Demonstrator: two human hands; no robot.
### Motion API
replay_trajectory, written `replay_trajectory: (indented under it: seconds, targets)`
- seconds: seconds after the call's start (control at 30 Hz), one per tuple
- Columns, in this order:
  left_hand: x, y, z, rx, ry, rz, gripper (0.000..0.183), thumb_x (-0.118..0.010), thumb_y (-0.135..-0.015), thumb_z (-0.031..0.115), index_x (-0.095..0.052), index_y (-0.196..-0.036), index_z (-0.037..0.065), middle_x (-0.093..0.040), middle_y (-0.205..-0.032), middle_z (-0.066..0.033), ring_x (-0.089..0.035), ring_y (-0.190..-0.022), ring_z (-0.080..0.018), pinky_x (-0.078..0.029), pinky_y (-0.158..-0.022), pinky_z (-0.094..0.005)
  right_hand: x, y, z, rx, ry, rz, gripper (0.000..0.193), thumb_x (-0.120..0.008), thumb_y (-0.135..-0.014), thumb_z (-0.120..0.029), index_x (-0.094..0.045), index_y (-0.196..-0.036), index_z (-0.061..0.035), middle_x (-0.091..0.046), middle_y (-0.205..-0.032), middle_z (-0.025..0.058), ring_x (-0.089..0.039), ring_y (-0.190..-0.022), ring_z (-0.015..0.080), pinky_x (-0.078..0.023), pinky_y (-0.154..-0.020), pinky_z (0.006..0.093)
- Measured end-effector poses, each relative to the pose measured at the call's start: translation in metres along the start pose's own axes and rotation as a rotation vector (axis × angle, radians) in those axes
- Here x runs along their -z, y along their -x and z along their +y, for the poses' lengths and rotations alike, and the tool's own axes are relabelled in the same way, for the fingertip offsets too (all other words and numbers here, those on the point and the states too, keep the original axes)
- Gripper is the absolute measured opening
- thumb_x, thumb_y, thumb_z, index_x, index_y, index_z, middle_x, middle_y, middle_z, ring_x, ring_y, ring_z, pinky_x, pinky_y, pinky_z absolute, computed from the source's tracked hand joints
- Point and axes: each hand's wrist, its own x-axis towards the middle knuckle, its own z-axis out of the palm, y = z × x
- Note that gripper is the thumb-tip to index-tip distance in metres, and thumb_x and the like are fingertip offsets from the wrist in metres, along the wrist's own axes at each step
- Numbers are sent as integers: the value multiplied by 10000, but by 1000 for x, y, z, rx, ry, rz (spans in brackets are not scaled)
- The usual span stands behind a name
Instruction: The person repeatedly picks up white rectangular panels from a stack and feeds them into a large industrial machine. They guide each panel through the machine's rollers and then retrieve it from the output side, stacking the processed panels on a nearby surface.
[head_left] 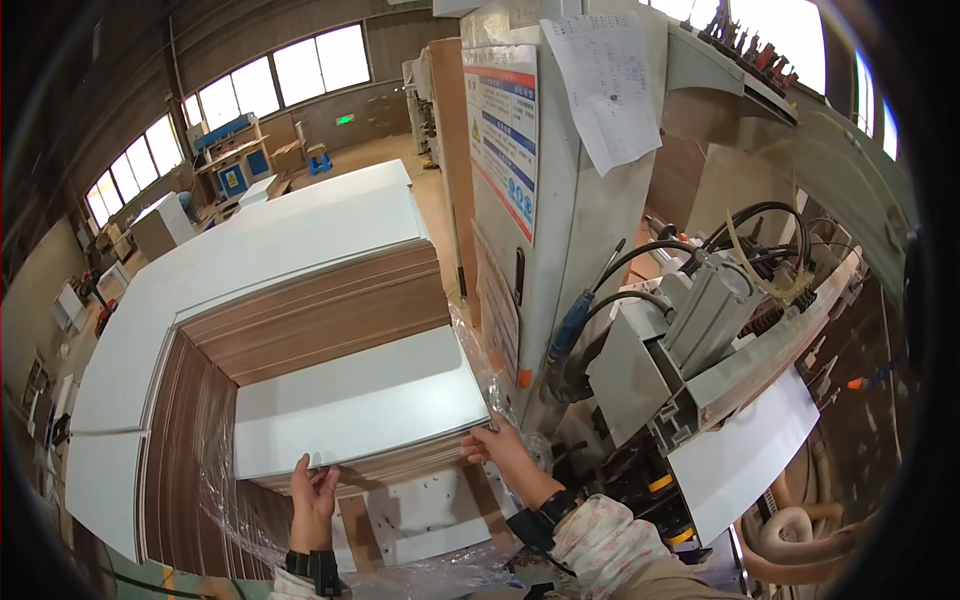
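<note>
A white rectangular panel (pixel 360 400) lies on top of a stack of boards with brown edges (pixel 400 463), in the recess between taller stacks. My left hand (pixel 315 495) is at the panel's near edge, left of its middle, its fingers apart and the fingertips at the edge. By the panel's near right corner is my right hand (pixel 505 452), fingers apart and slightly bent, one finger reaching up to the corner. Neither hand is closed round the panel; whether the fingertips press on it I cannot tell.
Taller white-topped board stacks (pixel 290 235) stand behind and to the left. Clear plastic wrap (pixel 225 480) hangs round the pile. A grey machine cabinet (pixel 570 200) rises on the right, beside a machine with hoses and a cylinder (pixel 715 305). Another white panel (pixel 745 455) rests below that machine.
</note>
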Motion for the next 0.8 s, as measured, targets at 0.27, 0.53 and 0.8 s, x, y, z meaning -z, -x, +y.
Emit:
replay_trajectory:
  seconds: [0.27, 0.53, 0.8]
  targets:
    - [4, 10, 9, 134, -154, 106, 383, -557, -826, 310, -458, -1046, 13, -477, -933, -114, -514, -810, -242, -440, -810, -443, -2, 39, 5, -5, -24, -64, 478, -500, -830, -83, -296, -1260, -47, -615, -829, 148, -627, -696, 205, -516, -609, 294]
    - [14, 8, -14, 178, 32, -13, 319, -539, -869, 303, -511, -1070, 57, -527, -1012, -114, -535, -952, -267, -499, -811, -451, 1, 100, 19, -55, -61, -135, 488, -514, -841, -98, -281, -1266, -43, -601, -896, 155, -621, -742, 212, -509, -657, 281]
    - [6, 83, -34, 176, -56, -83, 331, -550, -867, 255, -469, -1120, 59, -547, -975, -110, -563, -837, -230, -512, -715, -389, 6, 103, 91, -53, -525, -317, 548, -379, -915, -396, -218, -1332, -80, -320, -1295, 159, -320, -1207, 362, -277, -999, 521]
